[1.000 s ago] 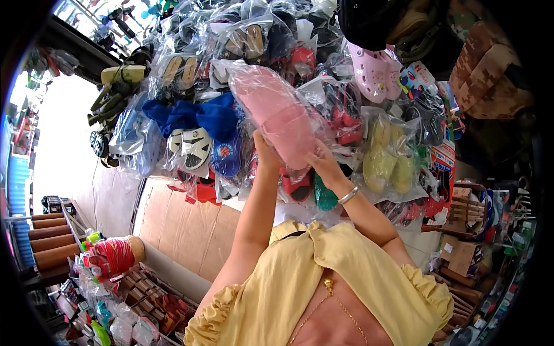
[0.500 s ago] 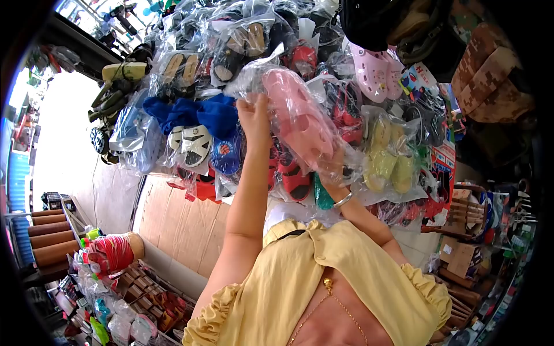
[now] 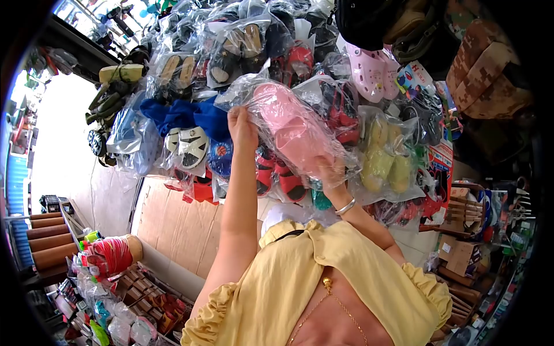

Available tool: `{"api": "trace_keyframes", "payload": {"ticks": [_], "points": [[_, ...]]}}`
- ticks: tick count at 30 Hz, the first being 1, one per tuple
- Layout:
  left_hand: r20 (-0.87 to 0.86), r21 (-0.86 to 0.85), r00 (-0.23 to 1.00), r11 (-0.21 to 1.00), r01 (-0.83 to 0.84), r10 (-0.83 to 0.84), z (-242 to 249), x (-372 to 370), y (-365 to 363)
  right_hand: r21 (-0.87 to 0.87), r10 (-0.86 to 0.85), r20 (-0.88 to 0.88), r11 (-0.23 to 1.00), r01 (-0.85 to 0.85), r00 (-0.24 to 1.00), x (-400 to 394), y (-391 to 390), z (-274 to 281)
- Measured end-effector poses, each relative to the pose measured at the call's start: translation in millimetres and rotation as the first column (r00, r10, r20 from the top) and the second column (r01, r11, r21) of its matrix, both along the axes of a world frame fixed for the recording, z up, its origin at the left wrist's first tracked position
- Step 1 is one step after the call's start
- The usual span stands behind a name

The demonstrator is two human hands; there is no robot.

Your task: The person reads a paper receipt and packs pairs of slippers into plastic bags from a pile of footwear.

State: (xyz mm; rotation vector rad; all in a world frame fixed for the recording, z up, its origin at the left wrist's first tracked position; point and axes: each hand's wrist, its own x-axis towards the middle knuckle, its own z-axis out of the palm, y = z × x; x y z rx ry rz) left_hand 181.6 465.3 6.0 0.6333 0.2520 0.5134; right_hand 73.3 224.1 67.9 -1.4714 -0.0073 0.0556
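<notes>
A clear plastic bag with pink slippers [image 3: 303, 141] inside is held slantwise over the footwear display. My left hand [image 3: 242, 128] pinches the upper left edge of the bag. Around the lower right end is my right hand [image 3: 332, 170], its fingers partly hidden by the plastic. A bracelet circles that wrist. Just left of the bag lie a blue cloth [image 3: 187, 115], white-and-black sandals [image 3: 193, 149] and a blue slipper [image 3: 221, 155]. Red-and-black sandals [image 3: 288, 181] show beneath it. Bagged yellow slippers [image 3: 379, 155] are close to my right hand.
Many bagged shoes cover the sloping display. Pale pink clogs [image 3: 371, 72] are at its upper right, beside a camouflage bag [image 3: 490, 72]. Flattened cardboard [image 3: 179, 222] is at the lower left, near a spool of red cord [image 3: 109, 255]. Cardboard boxes [image 3: 460, 254] stand at the right.
The bagged slippers have turned, so their open tops and insoles show instead of the perforated side. My left hand has moved slightly left and down; my right hand still holds the lower end.
</notes>
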Motion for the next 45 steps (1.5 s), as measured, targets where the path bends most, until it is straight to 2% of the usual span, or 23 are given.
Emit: {"api": "trace_keyframes", "payload": {"ticks": [4, 6, 12, 14, 16, 18, 20, 21, 23, 27, 28, 30, 31, 33, 34, 35, 37, 39, 40, 41, 42, 43, 45], "points": [[0.071, -0.042, 0.996, 0.997, 0.066, -0.063, 64, -23, -17, 0.124, -0.086, -0.031, 0.988, 0.089, 0.996, 2, -4, -19], [0.053, -0.173, 0.994, 0.979, 0.108, -0.100, 37, -6, -17, 0.588, 0.080, -0.322, 0.798, 0.133, 0.943, -3, 13, -16], [-0.444, 0.248, 0.885, 0.968, -0.033, 0.143, 11, -14, 13, 0.364, -0.007, -0.223, 0.927, 0.089, 0.975, -2, 2, -16], [-0.049, 0.934, 0.777, 0.304, -0.186, 0.627, 33, -27, -6, 0.191, -0.054, -0.073, 0.979, 0.067, 0.996, -3, -6, -30], [0.140, 0.895, 0.925, 0.354, -0.270, 0.352, 103, -55, -58, -0.309, -0.012, 0.290, 0.945, 0.106, 0.957, 3, -9, -39], [0.013, 1.000, 0.997, 0.004, -0.013, -0.072, 145, -80, -88, -0.509, 0.047, 0.410, 0.840, 0.186, 0.911, 5, -7, -47], [0.037, 0.984, 0.996, -0.172, -0.050, -0.080, 134, -79, -101, 0.035, 0.013, 0.086, 0.999, -0.016, 0.996, 7, 0, -51], [0.057, 0.935, 0.993, -0.342, -0.090, -0.104, 129, -79, -103, 0.036, 0.016, 0.087, 0.999, -0.020, 0.996, 8, 2, -42], [0.092, 0.937, 0.990, -0.327, -0.123, -0.108, 122, -70, -102, -0.391, -0.049, 0.472, 0.883, 0.259, 0.880, 10, 5, -16], [0.186, 0.839, 0.938, -0.449, -0.306, -0.292, 124, -82, -121, 0.026, -0.019, 0.268, 1.000, 0.012, 0.963, 6, 13, -38], [0.182, 0.855, 0.902, -0.391, -0.342, -0.390, 128, -89, -126, -0.605, 0.153, 0.417, 0.782, 0.148, 0.896, 7, 9, -45], [0.216, 0.882, 0.917, -0.337, -0.330, -0.334, 110, -89, -112, -0.916, 0.376, 0.399, 0.205, 0.345, 0.836, 5, 2, -47], [0.248, 0.891, 0.939, -0.324, -0.318, -0.238, 110, -86, -100, -0.561, 0.115, 0.298, 0.824, 0.077, 0.948, 6, 7, -7], [0.213, 0.925, 0.972, -0.300, -0.232, -0.096, 110, -90, -80, 0.377, 0.104, -0.061, 0.923, -0.073, 0.993, 3, 10, 12], [0.210, 0.926, 0.972, -0.299, -0.231, -0.103, 108, -95, -87, 0.379, 0.097, -0.064, 0.923, -0.065, 0.993, -3, 8, -11], [0.165, 0.922, 0.960, -0.311, -0.232, -0.228, 106, -103, -101, -0.362, 0.105, 0.307, 0.932, 0.014, 0.946, -13, 4, -48], [0.107, 0.938, 0.891, -0.254, -0.238, -0.441, 104, -113, -110, -0.823, 0.370, 0.526, 0.450, 0.348, 0.766, -13, 5, -55], [0.181, 0.959, 0.958, -0.175, -0.222, -0.222, 106, -111, -97, -0.239, -0.015, 0.186, 0.969, 0.060, 0.983, -7, 10, -47], [0.223, 0.970, 0.975, -0.096, -0.222, 0.003, 108, -109, -88, 0.192, -0.052, -0.109, 0.979, 0.073, 0.993, -8, 16, -32], [0.103, 0.950, 0.967, 0.265, -0.165, 0.234, 98, -96, -80, 0.437, -0.005, -0.139, 0.897, 0.066, 0.990, -14, 21, 0], [-0.094, 0.787, 0.913, 0.592, -0.176, 0.397, 85, -83, -73, 0.437, -0.004, -0.143, 0.897, 0.067, 0.990, -14, 18, -2], [-0.096, 0.787, 0.911, 0.592, -0.177, 0.400, 83, -82, -68, 0.211, -0.015, -0.033, 0.977, 0.021, 0.999, -13, 12, -4], [-0.503, 0.341, 0.864, 0.925, 0.167, 0.029, 79, -78, -58, -0.027, 0.012, 0.088, 1.000, -0.010, 0.996, -6, 7, -10]]}}
